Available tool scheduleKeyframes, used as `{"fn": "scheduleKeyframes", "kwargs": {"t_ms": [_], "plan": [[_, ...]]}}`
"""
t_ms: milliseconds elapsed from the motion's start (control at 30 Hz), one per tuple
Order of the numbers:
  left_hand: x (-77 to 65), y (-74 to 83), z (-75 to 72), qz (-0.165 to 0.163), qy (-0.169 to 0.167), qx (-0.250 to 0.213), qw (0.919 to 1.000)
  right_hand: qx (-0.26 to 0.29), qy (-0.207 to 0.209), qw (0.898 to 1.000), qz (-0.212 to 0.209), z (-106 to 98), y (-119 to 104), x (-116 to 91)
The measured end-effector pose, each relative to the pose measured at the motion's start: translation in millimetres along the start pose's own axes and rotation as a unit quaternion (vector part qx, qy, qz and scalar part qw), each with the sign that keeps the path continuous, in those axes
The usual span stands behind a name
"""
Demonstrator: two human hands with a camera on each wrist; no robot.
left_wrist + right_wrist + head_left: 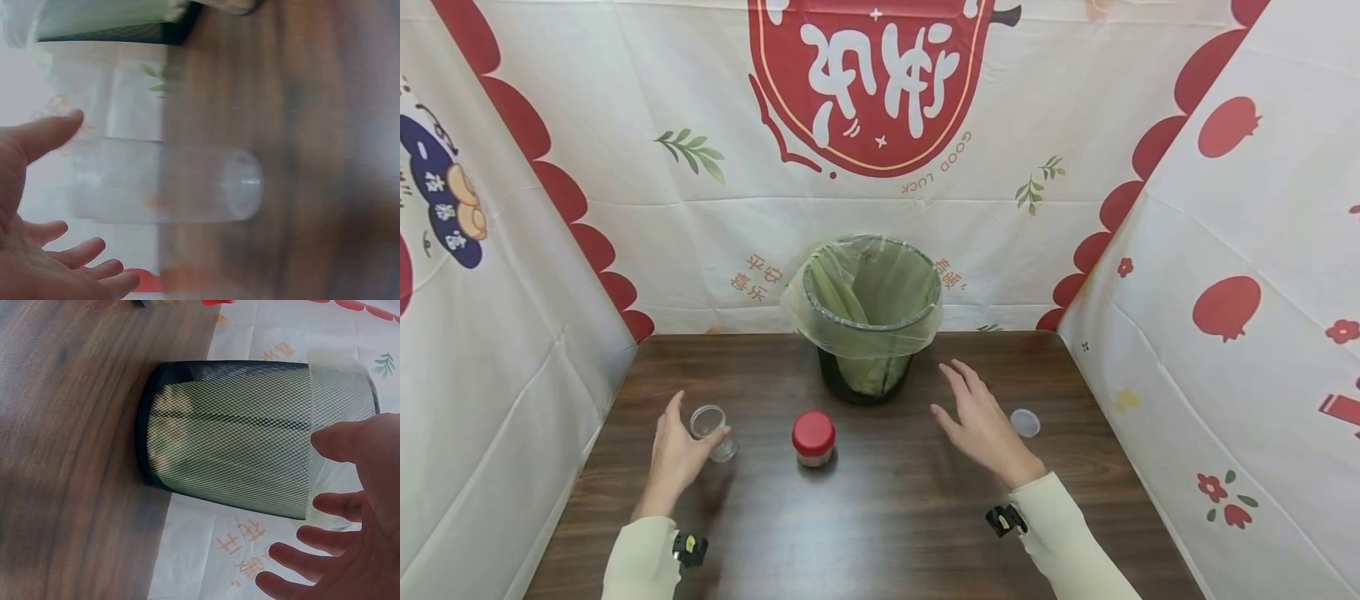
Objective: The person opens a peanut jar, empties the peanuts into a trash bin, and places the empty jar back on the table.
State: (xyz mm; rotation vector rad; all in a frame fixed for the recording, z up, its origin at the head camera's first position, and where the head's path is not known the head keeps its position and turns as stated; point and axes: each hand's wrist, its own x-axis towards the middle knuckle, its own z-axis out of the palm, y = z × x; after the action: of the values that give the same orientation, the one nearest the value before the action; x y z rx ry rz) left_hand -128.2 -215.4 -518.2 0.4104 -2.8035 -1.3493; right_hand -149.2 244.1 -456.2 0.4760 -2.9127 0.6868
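A clear, lidless jar [710,423] stands upright at the left of the table. Around it my left hand [679,450] spreads thumb and fingers; the left wrist view shows a gap between the fingers and the clear jar [169,182]. My right hand [988,429] hovers over the right side with its fingers spread and nothing in them. Close beyond its fingers is a black mesh bin [231,434], with a pale green bag [820,333] folded over the rim. A translucent round lid [1026,423] lies just right of the right hand.
A small jar with a red lid [813,435] stands mid-table, in front of the bin. The dark wooden table [850,533] is bordered by a printed white cloth [715,250] at the back and both sides.
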Motion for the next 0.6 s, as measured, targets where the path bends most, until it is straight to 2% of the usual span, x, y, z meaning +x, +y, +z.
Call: {"fn": "scheduleKeyframes", "kwargs": {"t_ms": [100, 267, 433, 600], "plan": [[1.6, 15.8, -8.6, 0.016, -0.007, 0.011, 0.9998, -0.001, 0.001, 1.0, -0.004, -2.7, -3.8, 3.4], [1.8, 47.5, -12.0, 0.081, 0.017, 0.028, 0.9962, 0.001, -0.003, 1.0, -0.006, -8.8, -16.1, 9.8], [-2.2, 80.6, -2.5, 0.142, 0.058, 0.054, 0.9867, 0.003, -0.006, 1.0, -0.015, -12.3, -31.2, 15.0], [-8.7, 106.9, 14.6, 0.178, 0.068, 0.105, 0.976, 0.005, -0.006, 1.0, -0.026, -11.4, -40.4, 17.7]]}}
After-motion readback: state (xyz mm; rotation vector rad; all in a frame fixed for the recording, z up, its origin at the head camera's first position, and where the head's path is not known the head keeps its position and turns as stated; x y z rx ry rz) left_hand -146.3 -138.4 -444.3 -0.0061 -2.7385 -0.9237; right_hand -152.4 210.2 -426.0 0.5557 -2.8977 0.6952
